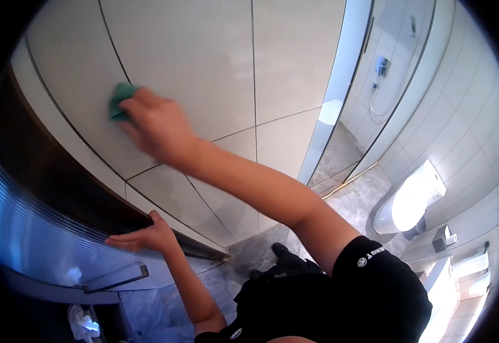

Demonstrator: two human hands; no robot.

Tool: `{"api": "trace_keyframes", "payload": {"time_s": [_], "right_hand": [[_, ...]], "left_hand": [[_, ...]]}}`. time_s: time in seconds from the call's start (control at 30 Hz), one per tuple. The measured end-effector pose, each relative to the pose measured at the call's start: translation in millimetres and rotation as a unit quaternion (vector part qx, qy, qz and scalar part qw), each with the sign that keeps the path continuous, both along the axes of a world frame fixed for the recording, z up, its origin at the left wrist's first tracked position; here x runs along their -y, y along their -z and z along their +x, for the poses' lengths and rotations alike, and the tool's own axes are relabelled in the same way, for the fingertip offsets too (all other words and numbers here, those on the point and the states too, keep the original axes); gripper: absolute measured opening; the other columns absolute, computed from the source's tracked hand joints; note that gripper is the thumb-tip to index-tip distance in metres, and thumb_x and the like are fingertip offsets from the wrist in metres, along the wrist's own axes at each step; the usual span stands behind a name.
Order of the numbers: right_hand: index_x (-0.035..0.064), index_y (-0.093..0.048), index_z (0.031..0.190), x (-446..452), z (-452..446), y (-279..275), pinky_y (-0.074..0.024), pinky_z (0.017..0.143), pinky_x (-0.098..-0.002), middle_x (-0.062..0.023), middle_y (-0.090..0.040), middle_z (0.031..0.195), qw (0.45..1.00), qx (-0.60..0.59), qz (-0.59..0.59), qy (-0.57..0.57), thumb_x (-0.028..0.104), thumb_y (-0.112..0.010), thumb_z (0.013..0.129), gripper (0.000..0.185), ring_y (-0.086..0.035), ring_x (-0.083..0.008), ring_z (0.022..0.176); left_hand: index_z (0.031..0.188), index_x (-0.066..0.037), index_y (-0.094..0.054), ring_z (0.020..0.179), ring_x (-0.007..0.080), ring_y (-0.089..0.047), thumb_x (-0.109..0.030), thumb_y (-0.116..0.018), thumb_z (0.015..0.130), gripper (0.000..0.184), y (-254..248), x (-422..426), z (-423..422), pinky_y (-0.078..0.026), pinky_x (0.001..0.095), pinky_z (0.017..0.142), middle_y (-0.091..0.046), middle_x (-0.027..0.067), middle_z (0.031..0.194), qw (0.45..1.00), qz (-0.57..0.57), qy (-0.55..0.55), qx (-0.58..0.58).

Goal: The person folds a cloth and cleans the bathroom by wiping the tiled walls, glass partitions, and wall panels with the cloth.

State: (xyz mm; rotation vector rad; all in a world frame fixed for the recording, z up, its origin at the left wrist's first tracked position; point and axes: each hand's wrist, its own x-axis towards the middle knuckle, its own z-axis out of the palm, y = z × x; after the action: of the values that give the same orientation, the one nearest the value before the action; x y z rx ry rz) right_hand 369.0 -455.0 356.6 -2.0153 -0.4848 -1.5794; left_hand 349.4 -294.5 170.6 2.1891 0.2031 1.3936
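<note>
A green cloth (121, 102) is bunched in my right hand (160, 123), whose fingers are closed around it. This hand presses the cloth to the large beige wall tiles (198, 63), near a dark grout line. Lower down, my left hand (146, 235) is at the edge of the dark door frame (78, 171), fingers stretched out and thumb up. Its palm seems to rest against the frame, and it holds nothing.
Beside the frame is a ribbed glass door panel (38, 223) with a dark handle (118, 280). To the right are a glass shower enclosure (369, 86), a white toilet (406, 203) and a tissue box (442, 239). White fabric (83, 324) lies at the bottom left.
</note>
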Motion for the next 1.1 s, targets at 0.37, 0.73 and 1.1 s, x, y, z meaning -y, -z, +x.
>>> {"api": "trace_keyframes", "payload": {"time_s": [0.37,0.73,1.1], "right_hand": [[0.0053,-0.061,0.083,-47,20,-12,-0.051,0.06,-0.038,-0.0095,-0.058,0.087,0.998,-0.029,-0.051,-0.002,0.014,-0.067,0.073,0.015,-0.062,-0.0271,0.074],[-0.0032,-0.064,0.101,217,-89,-47,-0.0514,0.063,-0.0275,-0.0105,-0.066,0.087,0.956,0.034,0.248,0.152,0.02,-0.073,0.077,0.034,-0.063,-0.0149,0.073],[0.0004,-0.062,0.1,179,-61,-64,-0.0522,0.067,-0.0339,-0.0147,-0.066,0.089,0.973,0.097,0.126,0.166,0.017,-0.072,0.077,0.03,-0.065,-0.0239,0.076]], "left_hand": [[0.141,0.01,0.013,0.139,0.0465,-0.002,-0.029,-0.075,0.066,0.122,-1,-2,-2,-0.01,0.0553,0.109,0.008,0.0323,0.149,0.999,0.002,-0.01,-0.047],[0.141,0.01,0.016,0.139,0.0471,0.001,-0.021,-0.074,0.068,0.12,-1,-2,-1,-0.006,0.0559,0.109,0.01,0.033,0.148,1.0,0.002,-0.005,-0.03],[0.143,0.01,0.008,0.139,0.0452,-0.004,-0.022,-0.073,0.068,0.115,0,1,0,-0.009,0.0533,0.111,0.002,0.0319,0.15,1.0,-0.01,-0.023,-0.015]]}}
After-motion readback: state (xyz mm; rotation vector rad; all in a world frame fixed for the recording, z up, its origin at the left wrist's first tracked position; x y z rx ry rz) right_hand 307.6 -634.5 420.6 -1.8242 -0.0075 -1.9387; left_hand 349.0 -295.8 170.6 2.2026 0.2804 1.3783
